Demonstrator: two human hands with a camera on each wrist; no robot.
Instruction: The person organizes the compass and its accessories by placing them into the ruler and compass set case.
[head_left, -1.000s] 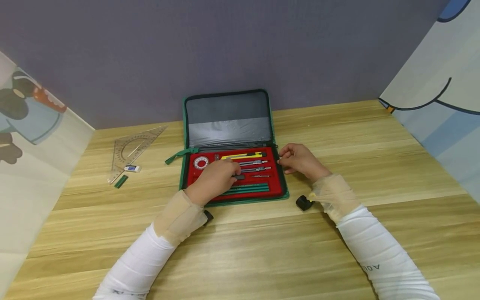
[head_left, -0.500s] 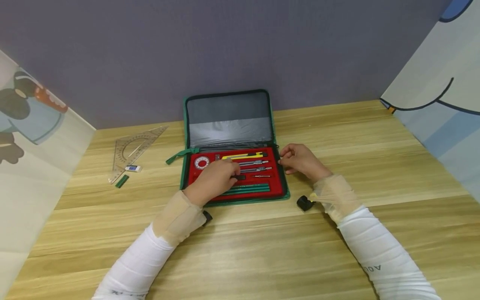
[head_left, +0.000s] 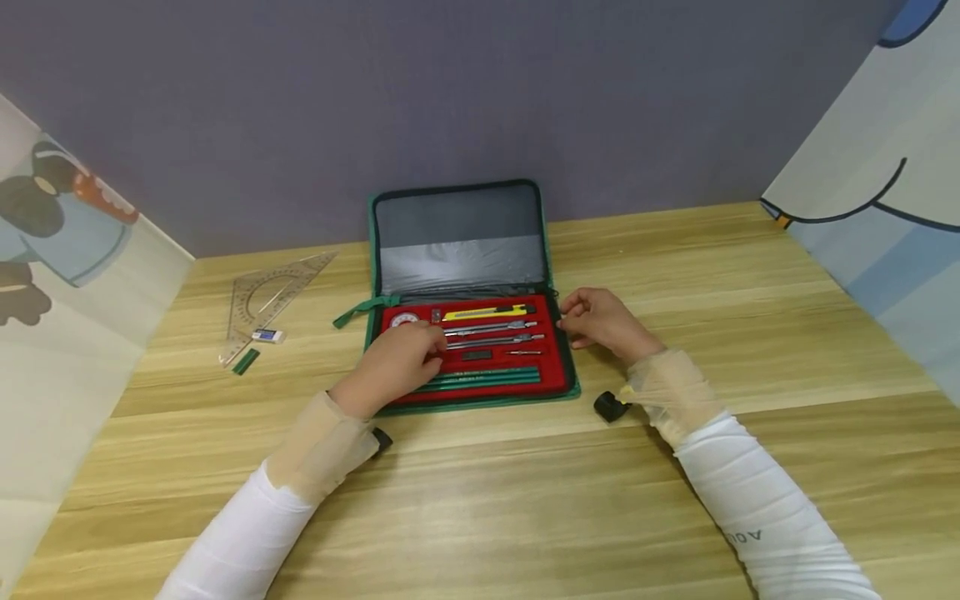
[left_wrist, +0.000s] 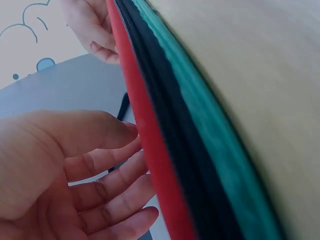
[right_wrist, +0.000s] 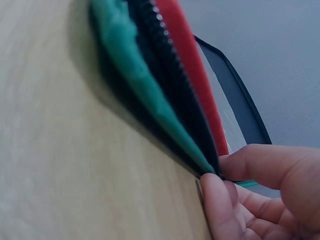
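Note:
A green zippered drawing-set case [head_left: 561,358] lies unfolded, its lid leaning back against the grey-purple panel. Its red insert holds a yellow utility knife [head_left: 487,312], two metal compasses [head_left: 491,327], a small dark block [head_left: 477,355], a short metal piece [head_left: 523,352] and green pencils [head_left: 495,377]. Over the insert's left part, my left hand [head_left: 397,362] has loosely bent fingers and holds nothing; it partly covers a white round dial [head_left: 404,319]. My right hand [head_left: 603,321] pinches the case's right edge between thumb and fingers, as the right wrist view shows by the zipper [right_wrist: 155,30].
Left of the case lie a clear set square [head_left: 243,292], a white-and-blue eraser [head_left: 267,336] and a small green piece [head_left: 246,361]. A green strap [head_left: 356,312] sticks out from the case's left side. The panel [head_left: 465,100] stands behind the wooden table [head_left: 510,500].
My left hand has drawn back to the left from the small dark block, which now shows whole in the insert. The right hand keeps its place at the case edge.

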